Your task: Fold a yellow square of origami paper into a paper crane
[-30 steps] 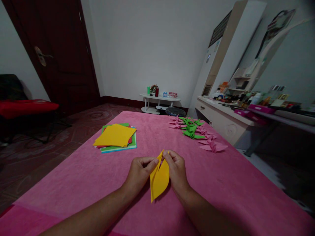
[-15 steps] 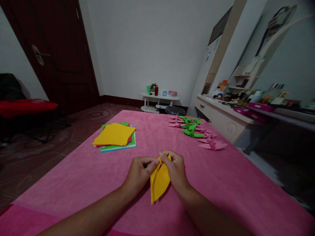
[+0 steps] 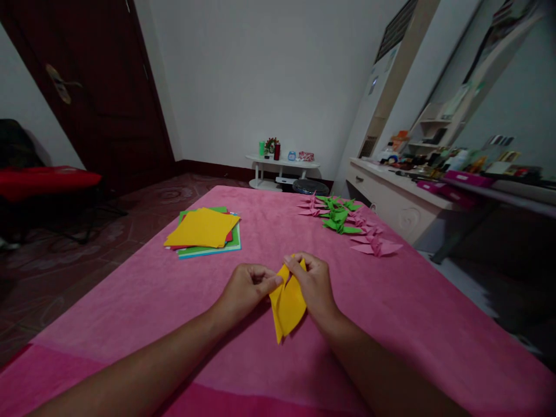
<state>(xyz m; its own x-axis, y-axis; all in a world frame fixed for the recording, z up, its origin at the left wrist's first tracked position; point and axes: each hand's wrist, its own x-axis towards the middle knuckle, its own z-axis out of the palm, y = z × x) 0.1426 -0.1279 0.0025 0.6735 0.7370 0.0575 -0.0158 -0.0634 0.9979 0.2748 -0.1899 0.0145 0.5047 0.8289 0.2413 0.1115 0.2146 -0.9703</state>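
Note:
A partly folded sheet of yellow origami paper (image 3: 290, 308) is held between my two hands above the pink cloth, its pointed end toward me. My left hand (image 3: 251, 285) pinches its left edge between thumb and fingers. At the upper right, my right hand (image 3: 313, 282) grips the paper with the thumb on top and the fingers behind, partly hidden. Near the thumbs, a narrow gap shows between the paper's upper points. To the left lies a stack of square paper (image 3: 202, 227), yellow on top, with red, green and blue edges beneath.
Folded paper cranes in pink (image 3: 377, 247) and green (image 3: 336, 220) sit at the far right of the pink-covered surface (image 3: 174, 330). A dresser (image 3: 391, 191) crowded with bottles stands beyond the right edge. A low white table (image 3: 282, 161) is against the back wall.
The camera view has tilted slightly, so the surroundings sit higher. Both hands, still gripping the yellow paper, appear a little higher and further right; the paper's lower tip has swung right.

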